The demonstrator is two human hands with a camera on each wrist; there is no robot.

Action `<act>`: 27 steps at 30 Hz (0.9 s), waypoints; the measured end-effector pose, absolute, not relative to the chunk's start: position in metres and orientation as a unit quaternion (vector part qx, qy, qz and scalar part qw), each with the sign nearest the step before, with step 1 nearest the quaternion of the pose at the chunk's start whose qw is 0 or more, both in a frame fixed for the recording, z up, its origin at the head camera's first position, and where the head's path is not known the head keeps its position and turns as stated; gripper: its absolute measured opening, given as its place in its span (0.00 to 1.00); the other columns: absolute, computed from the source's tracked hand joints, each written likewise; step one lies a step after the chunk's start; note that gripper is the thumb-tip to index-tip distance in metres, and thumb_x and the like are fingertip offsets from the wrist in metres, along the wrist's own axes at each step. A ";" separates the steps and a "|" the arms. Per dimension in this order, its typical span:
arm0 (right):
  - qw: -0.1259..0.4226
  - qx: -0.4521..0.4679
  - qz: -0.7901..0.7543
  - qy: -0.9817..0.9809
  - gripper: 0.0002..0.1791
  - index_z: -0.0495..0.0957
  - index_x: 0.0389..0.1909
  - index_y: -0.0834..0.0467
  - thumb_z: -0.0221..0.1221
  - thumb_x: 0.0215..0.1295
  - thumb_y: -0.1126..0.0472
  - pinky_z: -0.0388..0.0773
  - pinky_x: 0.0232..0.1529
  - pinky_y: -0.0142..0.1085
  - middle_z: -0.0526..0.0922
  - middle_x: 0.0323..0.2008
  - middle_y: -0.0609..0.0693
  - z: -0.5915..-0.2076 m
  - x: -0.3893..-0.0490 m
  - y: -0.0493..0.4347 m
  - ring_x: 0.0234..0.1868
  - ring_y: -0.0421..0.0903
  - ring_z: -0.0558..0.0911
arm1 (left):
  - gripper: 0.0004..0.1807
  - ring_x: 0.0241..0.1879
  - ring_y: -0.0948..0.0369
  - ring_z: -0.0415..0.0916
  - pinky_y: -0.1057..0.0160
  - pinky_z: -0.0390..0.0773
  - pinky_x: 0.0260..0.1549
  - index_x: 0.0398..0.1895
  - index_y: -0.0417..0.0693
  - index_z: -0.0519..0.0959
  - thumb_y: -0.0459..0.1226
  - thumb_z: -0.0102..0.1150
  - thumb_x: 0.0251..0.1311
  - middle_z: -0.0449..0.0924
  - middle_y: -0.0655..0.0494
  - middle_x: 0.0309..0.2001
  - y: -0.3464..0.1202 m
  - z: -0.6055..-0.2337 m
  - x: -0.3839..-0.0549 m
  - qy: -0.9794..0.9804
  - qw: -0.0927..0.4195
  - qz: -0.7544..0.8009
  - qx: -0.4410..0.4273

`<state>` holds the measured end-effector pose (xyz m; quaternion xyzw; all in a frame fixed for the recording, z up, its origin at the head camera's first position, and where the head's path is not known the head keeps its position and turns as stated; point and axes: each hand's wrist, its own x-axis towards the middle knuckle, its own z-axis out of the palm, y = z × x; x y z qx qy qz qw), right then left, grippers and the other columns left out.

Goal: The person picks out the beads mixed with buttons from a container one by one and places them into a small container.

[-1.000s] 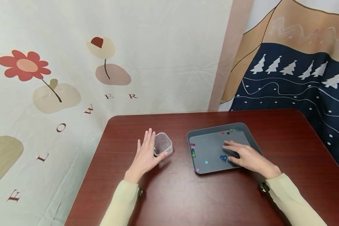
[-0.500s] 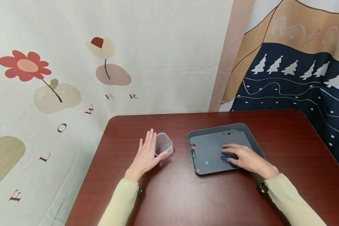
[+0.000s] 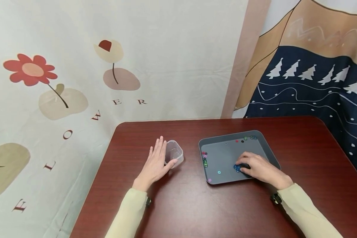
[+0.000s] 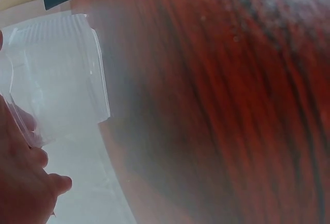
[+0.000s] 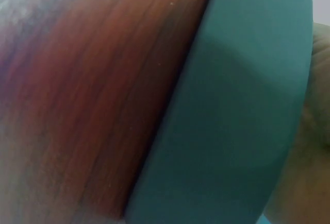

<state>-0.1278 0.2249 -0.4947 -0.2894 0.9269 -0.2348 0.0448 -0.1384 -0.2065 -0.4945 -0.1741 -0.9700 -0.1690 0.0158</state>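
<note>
My left hand (image 3: 154, 165) lies along the left side of a clear plastic container (image 3: 178, 159), its fingers straight and its thumb at the near side. In the left wrist view the container (image 4: 62, 80) stands beside the fingers. On the right, my right hand (image 3: 260, 168) reaches into a grey tray (image 3: 217, 138). Its bent fingers and thumb come down around a small cluster of glossy blue beads (image 3: 236, 168). A gap shows between fingertips and thumb, and whether they touch the beads is unclear. The right wrist view shows only the tray wall (image 5: 221, 100) and part of the hand.
Other small round pieces lie in the tray: green ones (image 3: 205, 163) at the left wall, a cyan ring (image 3: 219, 172) and a pink one (image 3: 209, 180) near the front, and a red one (image 3: 237, 141) at the back. Everything stands on a dark red wooden table (image 3: 193, 205).
My right fingers have bent and drawn in toward the thumb, closing around the blue beads. The left hand keeps its place by the container. The whole head view has shifted slightly.
</note>
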 end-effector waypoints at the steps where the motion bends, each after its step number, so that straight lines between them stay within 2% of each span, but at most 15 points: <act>1: 0.044 -0.289 -0.233 0.927 0.13 0.89 0.46 0.54 0.73 0.60 0.66 0.83 0.48 0.47 0.83 0.45 0.47 -0.495 -0.128 0.224 0.47 0.48 0.82 | 0.52 0.83 0.49 0.32 0.36 0.47 0.75 0.82 0.33 0.50 0.63 0.48 0.73 0.35 0.42 0.84 -0.206 -0.495 -0.138 -0.970 0.015 -0.170 -0.175; 8: 0.042 -0.286 -0.231 0.929 0.10 0.89 0.43 0.53 0.72 0.62 0.66 0.82 0.44 0.43 0.81 0.41 0.42 -0.496 -0.127 0.223 0.41 0.42 0.80 | 0.51 0.83 0.48 0.33 0.36 0.45 0.75 0.82 0.34 0.49 0.63 0.48 0.73 0.36 0.43 0.84 -0.206 -0.495 -0.138 -0.969 0.014 -0.177 -0.173; 14: 0.024 -0.269 -0.239 0.933 0.09 0.87 0.45 0.54 0.69 0.65 0.65 0.83 0.45 0.43 0.82 0.42 0.43 -0.497 -0.124 0.222 0.42 0.42 0.81 | 0.51 0.83 0.49 0.32 0.37 0.42 0.76 0.82 0.35 0.49 0.63 0.48 0.73 0.35 0.44 0.84 -0.206 -0.497 -0.138 -0.968 0.010 -0.184 -0.169; 21: -0.047 -0.268 -0.253 0.928 0.11 0.86 0.47 0.58 0.70 0.65 0.64 0.84 0.48 0.47 0.84 0.44 0.48 -0.489 -0.123 0.207 0.44 0.47 0.83 | 0.51 0.83 0.48 0.34 0.36 0.45 0.75 0.81 0.33 0.51 0.62 0.49 0.73 0.38 0.43 0.84 -0.206 -0.498 -0.139 -0.969 0.021 -0.182 -0.169; 27: -0.107 -0.275 -0.268 0.917 0.12 0.87 0.47 0.57 0.72 0.63 0.65 0.84 0.48 0.47 0.84 0.45 0.48 -0.475 -0.119 0.189 0.46 0.46 0.83 | 0.50 0.83 0.48 0.35 0.37 0.44 0.76 0.81 0.32 0.52 0.62 0.50 0.72 0.39 0.43 0.84 -0.206 -0.498 -0.139 -0.970 0.021 -0.176 -0.169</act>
